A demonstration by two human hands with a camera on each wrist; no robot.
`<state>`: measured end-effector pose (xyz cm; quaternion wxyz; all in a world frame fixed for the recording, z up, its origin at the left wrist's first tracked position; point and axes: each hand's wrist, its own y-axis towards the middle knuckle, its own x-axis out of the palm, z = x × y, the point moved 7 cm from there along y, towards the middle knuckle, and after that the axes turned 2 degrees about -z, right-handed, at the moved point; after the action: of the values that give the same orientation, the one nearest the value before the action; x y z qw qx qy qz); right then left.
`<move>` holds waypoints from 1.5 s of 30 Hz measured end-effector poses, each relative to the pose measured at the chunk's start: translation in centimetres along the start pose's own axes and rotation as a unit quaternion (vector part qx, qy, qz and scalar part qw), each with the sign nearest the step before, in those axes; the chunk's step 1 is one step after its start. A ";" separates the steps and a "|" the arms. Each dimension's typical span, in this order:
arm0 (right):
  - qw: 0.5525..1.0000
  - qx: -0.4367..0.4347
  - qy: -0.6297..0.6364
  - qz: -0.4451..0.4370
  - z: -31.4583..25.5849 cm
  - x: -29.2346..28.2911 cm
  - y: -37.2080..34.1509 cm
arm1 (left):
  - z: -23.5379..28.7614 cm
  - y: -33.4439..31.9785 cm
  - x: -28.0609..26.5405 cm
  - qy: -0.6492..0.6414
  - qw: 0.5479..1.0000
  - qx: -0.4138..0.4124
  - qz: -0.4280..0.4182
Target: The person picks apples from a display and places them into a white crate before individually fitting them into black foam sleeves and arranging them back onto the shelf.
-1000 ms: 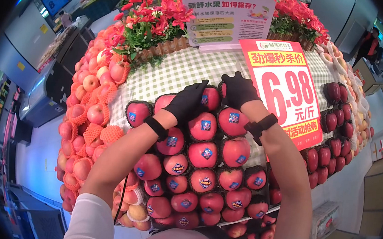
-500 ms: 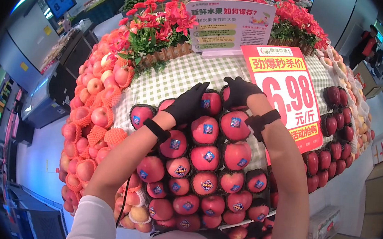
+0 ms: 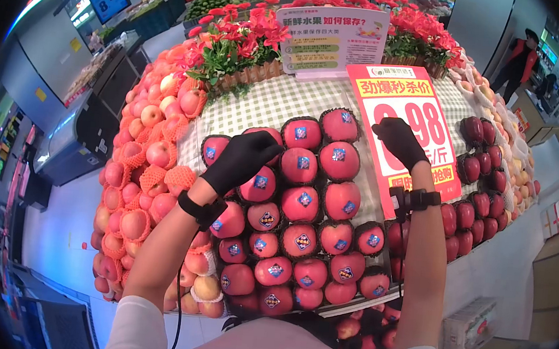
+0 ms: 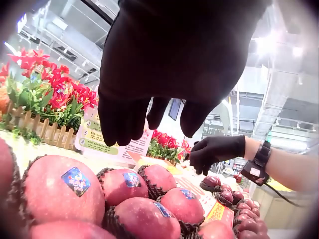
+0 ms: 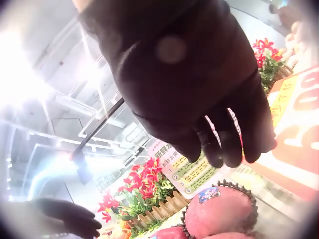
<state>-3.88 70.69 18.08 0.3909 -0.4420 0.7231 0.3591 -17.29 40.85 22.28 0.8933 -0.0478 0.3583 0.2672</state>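
Observation:
Rows of red apples [image 3: 298, 202] with blue stickers sit in black foam nets on the stand. My black-gloved left hand [image 3: 248, 160] is over the left part of these rows, fingers hanging loosely with nothing in them, as the left wrist view shows. The gloved right hand [image 3: 400, 143] hovers in front of the red and yellow price sign [image 3: 375, 93], its fingers loosely bent and holding nothing. Left of that hand, a netted apple [image 3: 340, 124] tops the right-hand column. In the right wrist view, an apple [image 5: 219, 211] lies below the right fingertips.
Pinkish apples in orange nets [image 3: 159, 153] are heaped at the left. Darker apples [image 3: 472, 167] line the right side. Behind the checked cloth [image 3: 245, 114] stand a white notice board [image 3: 329, 41] and red flowers [image 3: 259, 34] in low fenced planters. A person [image 3: 520, 63] stands far right.
My right hand has let go of the apple at the top of the right column and moved right, in front of the sign. The left hand has drawn back leftward from the neighbouring top apple.

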 end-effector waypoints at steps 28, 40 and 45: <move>0.992 0.066 -0.043 0.096 -5.9 14.1 -34.3 | -9.4 -28.4 5.8 -0.117 0.992 0.034 0.040; 0.860 0.006 -0.510 0.001 -9.5 26.1 -44.5 | -14.4 -39.7 3.8 -0.144 0.988 -0.015 0.050; 0.898 0.103 -0.426 -0.045 -7.1 28.8 -47.5 | -14.8 -41.7 3.0 -0.182 0.981 -0.034 0.059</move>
<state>29.25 37.50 -12.51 0.7203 -0.2362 0.4998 0.4189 -3.26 2.47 4.90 0.9239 -0.0079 0.1826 0.3362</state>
